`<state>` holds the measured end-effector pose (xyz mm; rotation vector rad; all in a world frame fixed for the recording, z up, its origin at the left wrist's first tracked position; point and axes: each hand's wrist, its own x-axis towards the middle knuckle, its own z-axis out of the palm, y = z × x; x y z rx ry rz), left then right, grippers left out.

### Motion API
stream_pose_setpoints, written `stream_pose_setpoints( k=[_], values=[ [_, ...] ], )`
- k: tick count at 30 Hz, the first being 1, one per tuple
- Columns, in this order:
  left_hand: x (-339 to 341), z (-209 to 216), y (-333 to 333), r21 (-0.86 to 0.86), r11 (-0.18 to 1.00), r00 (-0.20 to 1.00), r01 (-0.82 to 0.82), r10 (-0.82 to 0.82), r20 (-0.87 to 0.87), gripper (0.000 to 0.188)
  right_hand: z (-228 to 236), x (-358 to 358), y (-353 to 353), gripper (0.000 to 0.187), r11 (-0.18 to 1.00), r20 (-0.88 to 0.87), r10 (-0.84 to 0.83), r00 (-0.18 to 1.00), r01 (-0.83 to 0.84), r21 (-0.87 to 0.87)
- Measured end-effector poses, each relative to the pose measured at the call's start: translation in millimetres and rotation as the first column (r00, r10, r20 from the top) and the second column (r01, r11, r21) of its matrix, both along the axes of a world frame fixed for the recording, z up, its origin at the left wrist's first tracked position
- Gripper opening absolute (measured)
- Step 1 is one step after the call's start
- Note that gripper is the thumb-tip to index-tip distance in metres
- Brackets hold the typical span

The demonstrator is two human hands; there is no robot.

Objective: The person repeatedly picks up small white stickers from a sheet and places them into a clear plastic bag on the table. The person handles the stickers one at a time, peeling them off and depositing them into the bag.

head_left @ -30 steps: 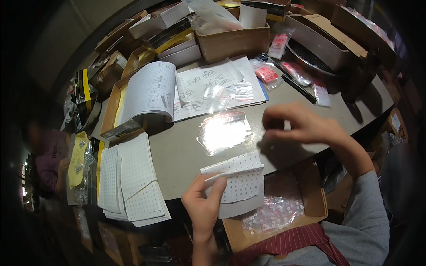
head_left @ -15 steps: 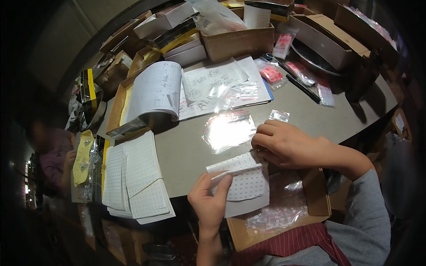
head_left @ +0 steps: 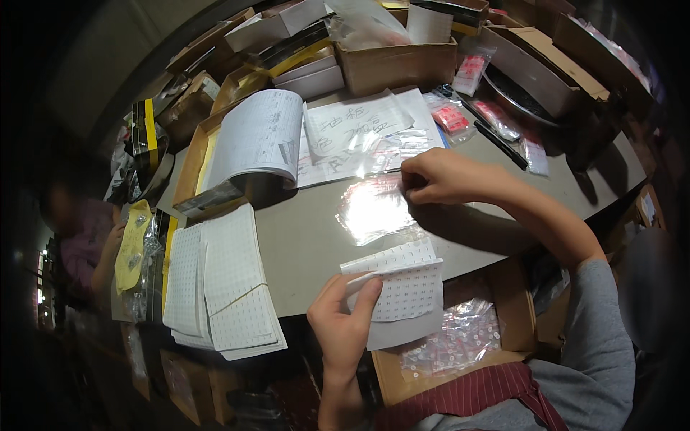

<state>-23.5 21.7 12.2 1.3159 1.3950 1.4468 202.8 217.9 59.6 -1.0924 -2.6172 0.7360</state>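
Observation:
My left hand (head_left: 343, 316) grips a folded sheet of small white labels (head_left: 406, 291) printed with rows of tiny dark marks, thumb in front and fingers behind. The sheet is bent over, with its plain backing below. Farther up, my right hand (head_left: 435, 178) is closed in a pinch at the right edge of a pile of clear plastic bags (head_left: 370, 212) that glares under the light. What its fingertips hold, if anything, is hidden. Below the label sheet, a cardboard box (head_left: 514, 309) by my lap contains small clear bags (head_left: 456, 337) with little white round pieces.
A stack of label sheets (head_left: 241, 287) with a rubber band lies at the left. Behind it stands a box with curled papers (head_left: 251, 140). Handwritten sheets (head_left: 345, 136), a black pen (head_left: 501, 145) and red-printed bags (head_left: 451, 120) lie farther back. Another person (head_left: 86, 237) sits at far left.
My right hand has moved from the label sheet up to the plastic bag pile. The small bag seen beyond it before no longer shows. My left hand keeps its hold on the sheet.

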Motion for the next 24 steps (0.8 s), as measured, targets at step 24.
stream_pose_setpoints(
  k=[24],
  values=[
    [6.0, -5.8, 0.7, 0.019, 0.996, 0.996, -0.088, 0.089, -0.017, 0.017, -2.3, -28.5, -108.0, 0.057, 0.948, -0.171, 0.263, 0.949, -0.221, 0.231]
  ],
)
